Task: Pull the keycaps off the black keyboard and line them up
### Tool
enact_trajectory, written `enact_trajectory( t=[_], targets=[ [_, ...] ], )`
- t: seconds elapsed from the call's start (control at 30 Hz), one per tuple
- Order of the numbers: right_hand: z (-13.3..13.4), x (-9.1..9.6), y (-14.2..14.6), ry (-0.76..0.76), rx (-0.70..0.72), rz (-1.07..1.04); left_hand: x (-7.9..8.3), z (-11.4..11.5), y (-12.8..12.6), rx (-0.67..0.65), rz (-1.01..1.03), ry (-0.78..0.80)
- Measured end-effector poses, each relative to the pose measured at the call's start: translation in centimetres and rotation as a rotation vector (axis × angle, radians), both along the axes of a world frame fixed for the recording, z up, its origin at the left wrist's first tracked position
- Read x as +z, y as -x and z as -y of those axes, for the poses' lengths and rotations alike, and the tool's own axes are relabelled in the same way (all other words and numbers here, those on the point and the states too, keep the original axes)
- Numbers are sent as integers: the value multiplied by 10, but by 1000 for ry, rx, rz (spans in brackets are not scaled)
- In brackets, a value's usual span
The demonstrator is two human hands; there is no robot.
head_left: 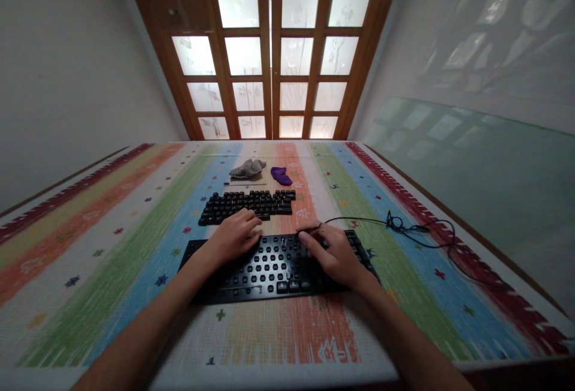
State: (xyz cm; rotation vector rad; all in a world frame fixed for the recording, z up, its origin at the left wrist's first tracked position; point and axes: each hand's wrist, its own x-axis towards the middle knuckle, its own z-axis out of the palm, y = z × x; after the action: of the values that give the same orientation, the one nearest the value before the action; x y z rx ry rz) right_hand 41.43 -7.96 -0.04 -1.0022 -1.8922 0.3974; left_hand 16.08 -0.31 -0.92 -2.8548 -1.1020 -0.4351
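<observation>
- The keyboard [269,268] lies square in front of us near the table's near edge, on the tablecloth [112,241], with both forearms coming in from either side.
- Most of its keys are missing. We see a matte black plate pitted with rows of small sockets, and a few caps remain along the near row.
- Our left hand [236,236] sits at the keyboard's far edge with its fingers curled under. Something pale shows at the fingertips, but we cannot tell whether it is held.
- Our right hand [335,254] rests palm-down on the right part of the plate, probably steadying it. Thumb and forefinger are close together at the far edge, and we cannot tell whether they pinch anything.
- Loose keycaps [247,204] sit in tidy rows just beyond the keyboard. They are small, black, blocky and faintly glossy, and they lie clear of the hands.
- The thin black cable [404,228] runs from the keyboard's far right corner and loops slackly off to the right.
- A crumpled grey rag [247,168] and a soft purple cloth [281,175] lie beyond the keycaps, near each other.
- The tablecloth is coarse-woven, with broad bright stripes and small stitched stars.
</observation>
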Motion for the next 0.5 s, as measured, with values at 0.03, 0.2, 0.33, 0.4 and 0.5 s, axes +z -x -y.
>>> enact_trajectory(
  t=[0.03, 0.2, 0.33, 0.4, 0.5],
  targets=[
    [1, 1, 0, 31, 11, -7, 1, 9, 0, -4, 12, 21],
    [4, 5, 2, 192, 124, -52, 2, 62, -7, -60, 114, 127],
    [6, 5, 1, 316, 214, -59, -9, 97, -15, -59, 205, 185],
    [9, 5, -1, 355, 245, -43, -16, 107, -18, -44, 254, 197],
    [15, 3, -5, 406, 270, -19, -22, 114, -21, -17, 306, 196]
  ],
)
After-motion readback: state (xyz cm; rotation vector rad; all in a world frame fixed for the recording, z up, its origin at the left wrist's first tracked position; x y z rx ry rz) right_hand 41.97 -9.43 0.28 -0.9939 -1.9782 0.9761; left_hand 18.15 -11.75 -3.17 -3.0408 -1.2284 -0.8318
